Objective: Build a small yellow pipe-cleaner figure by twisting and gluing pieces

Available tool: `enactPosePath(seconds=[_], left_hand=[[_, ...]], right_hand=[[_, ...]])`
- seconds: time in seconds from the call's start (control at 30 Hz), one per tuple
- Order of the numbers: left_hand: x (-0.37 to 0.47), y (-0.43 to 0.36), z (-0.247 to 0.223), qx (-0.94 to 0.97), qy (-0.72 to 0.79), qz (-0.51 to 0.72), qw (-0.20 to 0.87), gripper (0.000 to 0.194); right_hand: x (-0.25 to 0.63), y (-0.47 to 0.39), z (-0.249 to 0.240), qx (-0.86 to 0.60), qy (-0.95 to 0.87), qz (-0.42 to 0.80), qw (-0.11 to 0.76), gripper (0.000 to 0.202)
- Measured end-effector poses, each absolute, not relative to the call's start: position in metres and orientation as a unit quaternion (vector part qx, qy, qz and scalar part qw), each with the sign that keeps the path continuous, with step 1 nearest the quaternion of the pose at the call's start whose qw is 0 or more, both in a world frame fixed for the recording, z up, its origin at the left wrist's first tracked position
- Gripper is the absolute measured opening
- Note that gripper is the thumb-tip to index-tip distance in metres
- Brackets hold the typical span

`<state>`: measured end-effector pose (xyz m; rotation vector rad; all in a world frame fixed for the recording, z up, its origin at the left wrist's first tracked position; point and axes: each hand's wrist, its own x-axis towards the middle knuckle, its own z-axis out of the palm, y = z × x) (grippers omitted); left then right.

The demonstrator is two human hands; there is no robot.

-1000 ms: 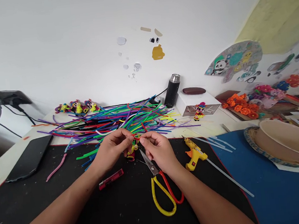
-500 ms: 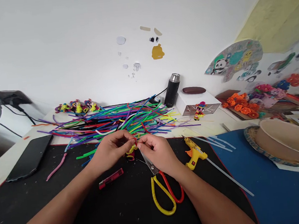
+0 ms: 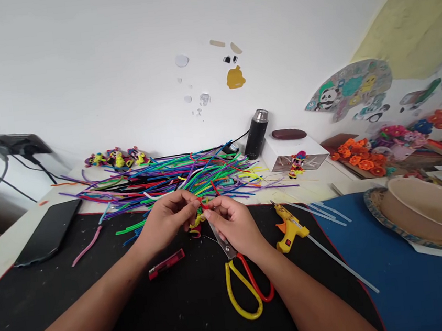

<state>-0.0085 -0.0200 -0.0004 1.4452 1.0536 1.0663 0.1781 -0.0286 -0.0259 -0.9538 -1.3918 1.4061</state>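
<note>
Between the fingertips of both hands is a small red pipe cleaner piece (image 3: 204, 204). My left hand (image 3: 171, 215) pinches it from the left, and my right hand (image 3: 233, 222) pinches it from the right. Just below the fingers lies a small yellow and magenta pipe cleaner piece (image 3: 196, 226), partly hidden by my left hand. Scissors (image 3: 229, 253) with one yellow and one red handle lie on the black mat (image 3: 142, 316), their blades partly under my right hand. A red cutter-like tool (image 3: 166, 264) rests left of them.
Behind the hands spreads a pile of coloured pipe cleaners (image 3: 174, 175). A yellow glue gun (image 3: 289, 226) lies to the right, a phone (image 3: 48, 232) to the left. A black flask (image 3: 257, 134) and a bowl (image 3: 427, 212) stand farther off.
The whole view has shifted slightly, with things appearing a little farther right. More of the red piece shows between the fingertips; both hands remain pinched together.
</note>
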Motion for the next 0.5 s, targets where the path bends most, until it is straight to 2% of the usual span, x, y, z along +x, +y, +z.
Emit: enactPosePath(seconds=[0.5], left_hand=[[-0.0067, -0.0211, -0.0022, 0.590, 0.423, 0.447, 0.523, 0.035]], right_hand=[[0.1769, -0.0294, -0.0208, -0.389, -0.525, 0.573, 0.494, 0.027]])
